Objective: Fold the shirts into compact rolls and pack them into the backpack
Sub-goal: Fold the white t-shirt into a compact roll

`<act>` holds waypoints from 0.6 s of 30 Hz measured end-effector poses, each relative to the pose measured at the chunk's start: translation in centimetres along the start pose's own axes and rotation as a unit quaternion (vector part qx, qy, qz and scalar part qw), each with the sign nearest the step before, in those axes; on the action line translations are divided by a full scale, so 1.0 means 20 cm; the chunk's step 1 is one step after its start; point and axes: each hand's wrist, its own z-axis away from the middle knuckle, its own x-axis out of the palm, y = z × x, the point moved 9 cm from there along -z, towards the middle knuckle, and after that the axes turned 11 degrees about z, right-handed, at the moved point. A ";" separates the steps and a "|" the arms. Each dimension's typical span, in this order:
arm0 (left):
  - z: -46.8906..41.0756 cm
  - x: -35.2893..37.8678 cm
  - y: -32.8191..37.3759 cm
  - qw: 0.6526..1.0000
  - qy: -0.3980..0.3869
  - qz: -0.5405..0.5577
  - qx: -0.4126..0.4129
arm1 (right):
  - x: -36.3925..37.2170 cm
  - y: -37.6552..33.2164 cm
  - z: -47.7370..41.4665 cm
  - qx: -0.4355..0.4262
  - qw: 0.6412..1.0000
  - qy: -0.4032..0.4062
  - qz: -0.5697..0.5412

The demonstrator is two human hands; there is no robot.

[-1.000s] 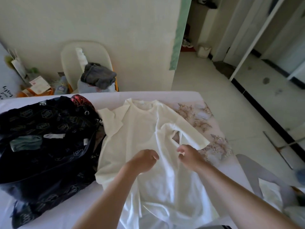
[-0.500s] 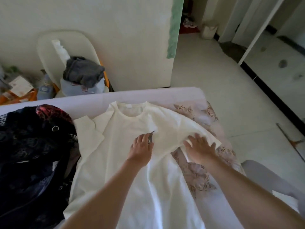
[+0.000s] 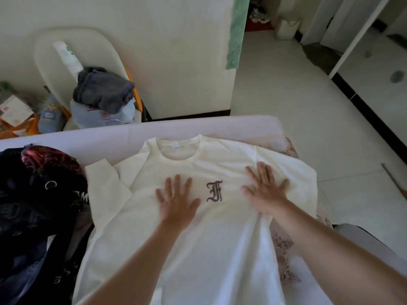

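The white shirt (image 3: 220,227) lies front-up in the middle of the frame, spread across the bed (image 3: 198,128). Its collar points toward the top, and a dark letter F (image 3: 214,191) sits on its chest. We press our left hand (image 3: 176,201) flat just left of the letter and our right hand (image 3: 266,192) flat to its right. Each grip is fully open, fingers spread, holding nothing. The dark backpack (image 3: 33,205) sits at the left edge, right against the shirt's sleeve. In the upper left, a pale chair (image 3: 48,47) carries a grey garment (image 3: 103,89).
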 end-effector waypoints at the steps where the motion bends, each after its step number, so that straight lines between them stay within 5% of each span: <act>1: -0.02 0.03 -0.02 1.000 -0.031 -0.001 0.000 | -0.03 0.03 -0.02 0.004 1.000 -0.005 0.010; 6: -0.06 0.03 0.12 0.995 -0.083 0.035 0.047 | -0.23 -0.19 -0.02 0.057 0.992 0.099 0.049; 10: -0.05 -0.09 0.06 0.998 -0.003 0.029 0.062 | -0.15 -0.73 0.13 -0.155 0.980 0.125 0.010; 18: -0.06 -0.36 -0.87 0.974 -0.020 -0.105 -0.198 | -0.07 -0.63 -0.03 -0.149 0.980 0.070 0.112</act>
